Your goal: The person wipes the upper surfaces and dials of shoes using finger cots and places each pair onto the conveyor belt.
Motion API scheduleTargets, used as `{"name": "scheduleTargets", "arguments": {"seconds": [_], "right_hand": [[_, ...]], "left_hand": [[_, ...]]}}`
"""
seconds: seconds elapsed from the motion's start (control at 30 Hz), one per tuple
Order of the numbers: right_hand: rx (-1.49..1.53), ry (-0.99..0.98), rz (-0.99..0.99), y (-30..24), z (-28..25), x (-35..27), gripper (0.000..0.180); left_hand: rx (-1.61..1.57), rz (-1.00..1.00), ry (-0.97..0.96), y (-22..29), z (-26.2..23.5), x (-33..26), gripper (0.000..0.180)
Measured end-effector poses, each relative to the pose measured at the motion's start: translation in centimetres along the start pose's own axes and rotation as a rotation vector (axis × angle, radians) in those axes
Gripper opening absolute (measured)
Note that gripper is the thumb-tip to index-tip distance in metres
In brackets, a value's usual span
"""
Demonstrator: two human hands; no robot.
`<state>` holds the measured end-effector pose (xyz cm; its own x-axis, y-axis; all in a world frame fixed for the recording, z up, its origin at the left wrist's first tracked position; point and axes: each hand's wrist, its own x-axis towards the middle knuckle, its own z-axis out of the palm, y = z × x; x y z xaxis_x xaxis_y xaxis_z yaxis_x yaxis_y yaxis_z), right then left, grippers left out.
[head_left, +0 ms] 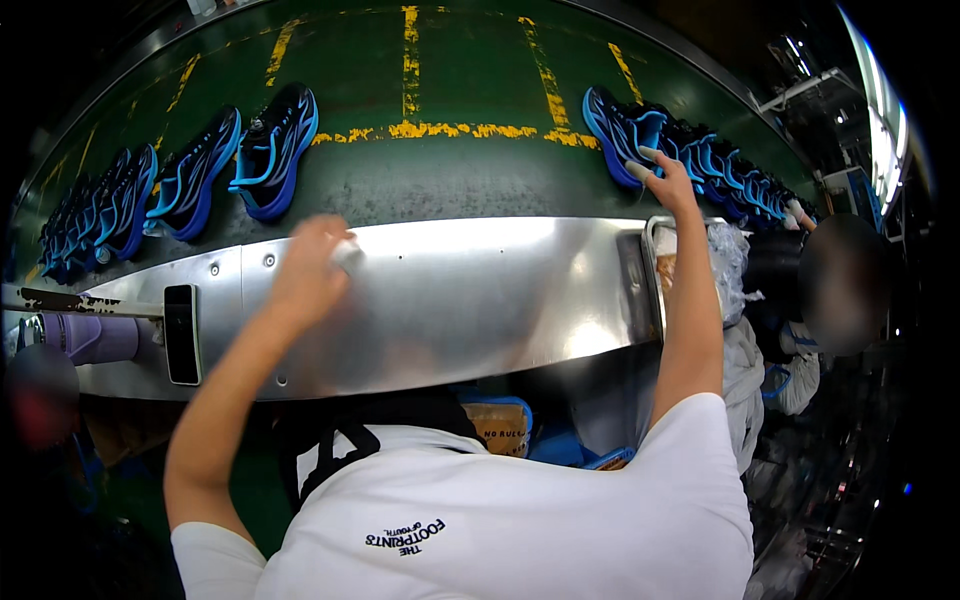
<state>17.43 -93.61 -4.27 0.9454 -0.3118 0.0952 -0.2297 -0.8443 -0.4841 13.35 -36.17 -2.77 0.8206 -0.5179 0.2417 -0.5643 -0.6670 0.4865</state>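
Observation:
My right hand (672, 184) reaches out to the nearest shoe (622, 130) of the right-hand row, a black sneaker with a bright blue lining and sole. Thumb and finger, with pale covers on their tips, close on the shoe's heel collar. Over the metal ledge, my left hand (312, 268) is blurred by motion. Its fingers look curled, and a small white thing I cannot make out shows at their tips. Nearest to that hand is another black-and-blue sneaker (274, 155), at the end of the left-hand row.
Both shoe rows stand on a green surface with worn yellow lines (410, 65). On the metal ledge (470, 290) lie a phone (182, 335) and a metal tray (656, 290) beside clear plastic (728, 262). A purple mug (100, 338) stands left. People are at both sides.

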Motion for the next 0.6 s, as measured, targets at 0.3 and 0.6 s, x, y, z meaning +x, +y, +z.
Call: {"name": "scheduleTargets", "arguments": {"seconds": [0.3,0.6], "right_hand": [[-0.563,-0.111,0.272,5.7,-0.1,5.4,0.082],[-0.362,-0.26,0.225,10.1,-0.1,10.2,0.09]], "left_hand": [[0.025,0.005,-0.133,5.5,10.3,-5.4,0.053],[0.051,0.054,-0.009,5.8,11.1,-5.3,0.049]]}}
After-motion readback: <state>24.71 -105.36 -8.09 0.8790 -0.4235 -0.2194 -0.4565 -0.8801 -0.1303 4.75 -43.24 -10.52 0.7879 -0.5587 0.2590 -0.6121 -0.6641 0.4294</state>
